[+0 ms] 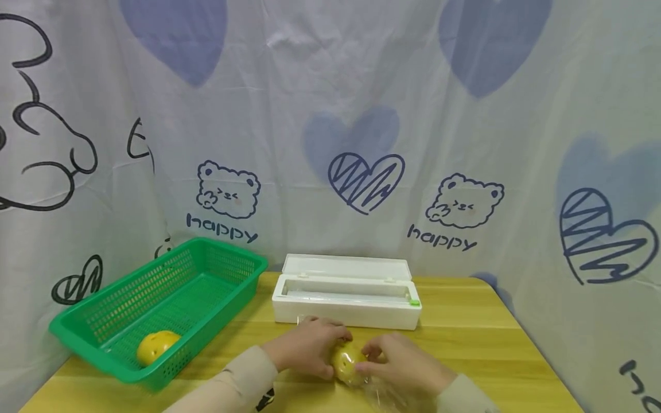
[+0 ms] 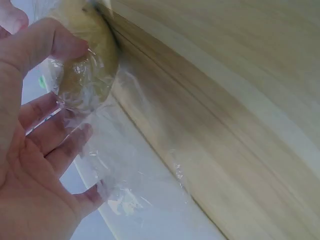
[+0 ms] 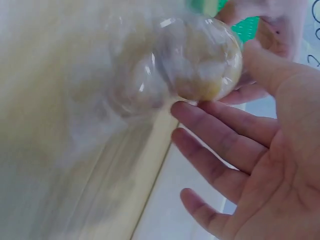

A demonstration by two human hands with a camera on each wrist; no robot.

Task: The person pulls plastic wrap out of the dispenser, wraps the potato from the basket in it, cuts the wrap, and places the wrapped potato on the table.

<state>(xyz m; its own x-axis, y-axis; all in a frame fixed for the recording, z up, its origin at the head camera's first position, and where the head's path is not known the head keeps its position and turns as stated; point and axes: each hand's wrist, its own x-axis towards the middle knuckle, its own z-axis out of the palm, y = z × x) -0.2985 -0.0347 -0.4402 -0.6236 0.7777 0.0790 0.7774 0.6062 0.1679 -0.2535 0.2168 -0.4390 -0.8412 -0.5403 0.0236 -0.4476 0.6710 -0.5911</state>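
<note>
A yellow potato (image 1: 347, 362), wrapped in clear cling film (image 2: 107, 165), is between both hands just above or on the wooden table; which I cannot tell. My left hand (image 1: 310, 345) grips it from the left, its thumb pressing the film against the potato in the left wrist view. From the other side my right hand (image 1: 400, 361) holds the wrapped potato (image 3: 205, 60) between thumb and fingertips. Loose film trails off beneath the right hand and past the left fingers. The remaining right fingers are spread in the right wrist view.
Behind the hands stands a white cling film box (image 1: 346, 312) with its lid raised, a roll inside and a green slider (image 1: 415, 302) at its right end. A green basket (image 1: 232, 312) at the left holds another yellow potato (image 1: 157, 346). A printed curtain (image 1: 289, 86) hangs behind the table.
</note>
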